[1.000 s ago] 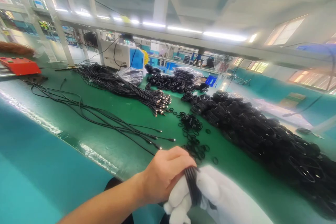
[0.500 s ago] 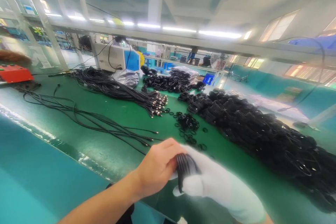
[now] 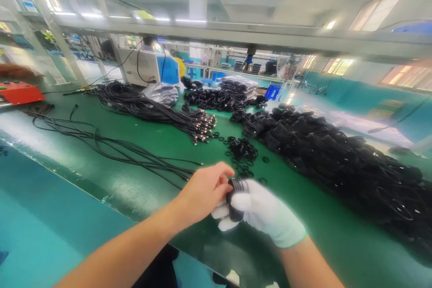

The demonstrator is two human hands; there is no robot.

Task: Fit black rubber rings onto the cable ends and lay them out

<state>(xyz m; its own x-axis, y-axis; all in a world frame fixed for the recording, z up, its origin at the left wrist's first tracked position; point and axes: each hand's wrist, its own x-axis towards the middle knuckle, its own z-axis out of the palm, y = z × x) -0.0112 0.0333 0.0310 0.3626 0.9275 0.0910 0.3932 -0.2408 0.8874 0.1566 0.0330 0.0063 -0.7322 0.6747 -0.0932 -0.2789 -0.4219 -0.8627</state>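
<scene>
My right hand (image 3: 258, 209), in a white glove, grips a small coil of black cable (image 3: 236, 213) with the thumb across its front and the fingers beneath. At the coil's upper left edge is my bare left hand (image 3: 205, 193), its thumb and fingers bent in against the cable; the exact pinch is partly hidden. Just beyond the hands, a heap of small black rings (image 3: 241, 148) lies on the green table (image 3: 141, 132). Several loose black cables (image 3: 135, 158) stretch leftward from behind my left hand.
A big bundle of straight cables (image 3: 151, 110) with metal tips lies further back. Coiled cables form a long pile (image 3: 324, 157) on the right. A white and blue machine (image 3: 145, 67) stands behind, a red box (image 3: 20, 93) at far left. A metal beam (image 3: 216, 33) crosses above.
Both hands have shifted slightly up in the picture. My right hand has turned and drawn in around the coil, and the left fingers have lifted and loosened over its upper edge.
</scene>
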